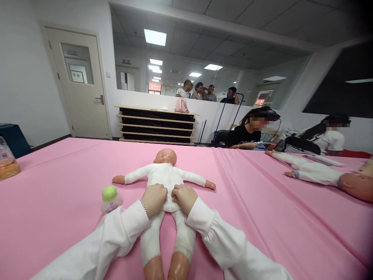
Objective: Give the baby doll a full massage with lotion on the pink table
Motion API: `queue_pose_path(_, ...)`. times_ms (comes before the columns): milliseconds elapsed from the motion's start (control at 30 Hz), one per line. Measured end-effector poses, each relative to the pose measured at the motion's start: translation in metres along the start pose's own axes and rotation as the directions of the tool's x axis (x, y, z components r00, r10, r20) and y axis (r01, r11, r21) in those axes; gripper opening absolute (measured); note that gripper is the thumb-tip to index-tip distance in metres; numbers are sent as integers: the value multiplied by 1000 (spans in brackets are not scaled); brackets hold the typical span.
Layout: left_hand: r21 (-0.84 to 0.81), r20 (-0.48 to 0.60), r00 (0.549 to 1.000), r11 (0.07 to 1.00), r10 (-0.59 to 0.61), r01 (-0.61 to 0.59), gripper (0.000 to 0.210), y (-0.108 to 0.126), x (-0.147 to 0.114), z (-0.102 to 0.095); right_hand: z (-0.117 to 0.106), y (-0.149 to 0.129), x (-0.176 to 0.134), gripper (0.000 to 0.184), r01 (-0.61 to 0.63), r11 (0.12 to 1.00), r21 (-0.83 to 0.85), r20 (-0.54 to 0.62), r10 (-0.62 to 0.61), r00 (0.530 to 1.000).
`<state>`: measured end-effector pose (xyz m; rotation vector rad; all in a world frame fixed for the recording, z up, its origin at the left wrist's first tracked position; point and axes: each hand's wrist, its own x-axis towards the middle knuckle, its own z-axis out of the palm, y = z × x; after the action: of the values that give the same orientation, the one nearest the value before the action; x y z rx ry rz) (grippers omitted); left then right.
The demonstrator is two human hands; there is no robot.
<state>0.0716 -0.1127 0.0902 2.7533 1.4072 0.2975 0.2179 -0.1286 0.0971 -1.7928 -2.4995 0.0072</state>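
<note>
A baby doll (166, 173) with a white cloth body lies stretched out in front of me, arms spread and legs toward me. Its head is turned to the side and its back seems to face up. My left hand (155, 198), with a bracelet at the wrist, is closed on the left side of the doll's lower back. Across from it, my right hand (184, 197) is closed on the right side. Both sets of fingers curl in against the white cloth; the fingertips are mostly hidden. Beside my left forearm stands a small jar (110, 199) with a green lid.
Pink cloth (233, 217) covers the table. A second doll (317, 171) lies at the right. A bottle with orange contents (9, 161) stands at the far left. Two people sit beyond the table, one in a black shirt (247, 136). Stacked shelving (157, 124) stands behind.
</note>
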Motion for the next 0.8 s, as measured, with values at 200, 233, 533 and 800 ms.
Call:
queue_pose_path(200, -209, -85, 995, 977, -54, 36, 17, -17, -2, -4, -17, 5, 8, 13, -28, 998, 52, 61, 25, 998)
queue_pose_path(233, -292, -106, 990, 955, -96, 61, 19, -20, -3, -4, -23, 8, 13, 11, -26, 998, 60, 83, 21, 996)
queue_pose_path(533, -481, -397, 882, 876, -253, 34, 20, -7, -10, 31, -52, 25, 108, 62, -246, 878, 411, -148, 331, 932)
queue_pose_path(800, -603, -478, 813, 797, -331, -30, 16, -1, -13, 43, -11, 23, 169, 88, -540, 467, 701, -28, 774, 633)
